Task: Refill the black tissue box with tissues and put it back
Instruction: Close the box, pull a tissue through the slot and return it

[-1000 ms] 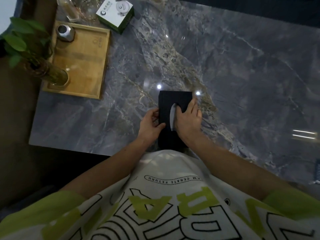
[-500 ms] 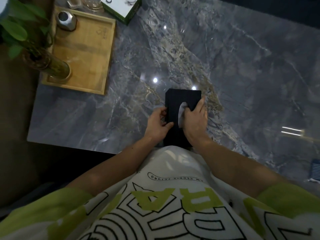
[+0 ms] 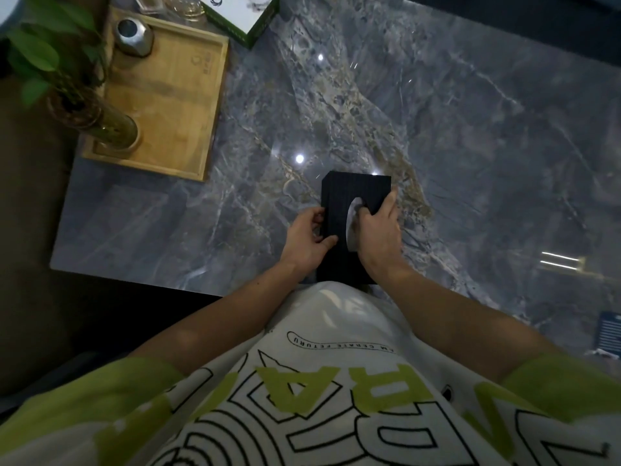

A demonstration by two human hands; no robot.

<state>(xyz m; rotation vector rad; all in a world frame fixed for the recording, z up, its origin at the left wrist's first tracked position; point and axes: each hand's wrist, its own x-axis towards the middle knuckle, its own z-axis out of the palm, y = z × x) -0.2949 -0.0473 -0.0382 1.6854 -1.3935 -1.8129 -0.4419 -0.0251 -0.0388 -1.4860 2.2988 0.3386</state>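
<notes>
While the person leans over the table, a white shirt point(image 3: 329, 334) with green lettering fills the nearest part of the view, and both bare forearms reach forward from it. At the right edge, close to the body, a dark blue ribbed object point(image 3: 610, 334) lies on the grey marble table point(image 3: 487, 156); what it is cannot be made out.

Just past the shirt, the black tissue box point(image 3: 353, 190) sits flat on the table at its near edge, its near end hidden behind the shirt. The left hand point(image 3: 307, 242) grips the box's left side, fingers curled round the edge and thumb laid on the top. The right hand point(image 3: 378, 230) lies palm down on the top, fingers fairly straight and reaching to the right edge, with the thumb tip at the slot, touching the white tissue point(image 3: 351, 218) that shows there.

Farther off to the left, well apart from the box, a wooden tray point(image 3: 188, 95) carries a glass vase point(image 3: 116, 131) with a leafy green plant point(image 3: 37, 55) and a faceted metal pot point(image 3: 134, 37). Beyond the tray, at the top edge, stand a white and green carton point(image 3: 243, 16) and some clear glassware point(image 3: 190, 8).
</notes>
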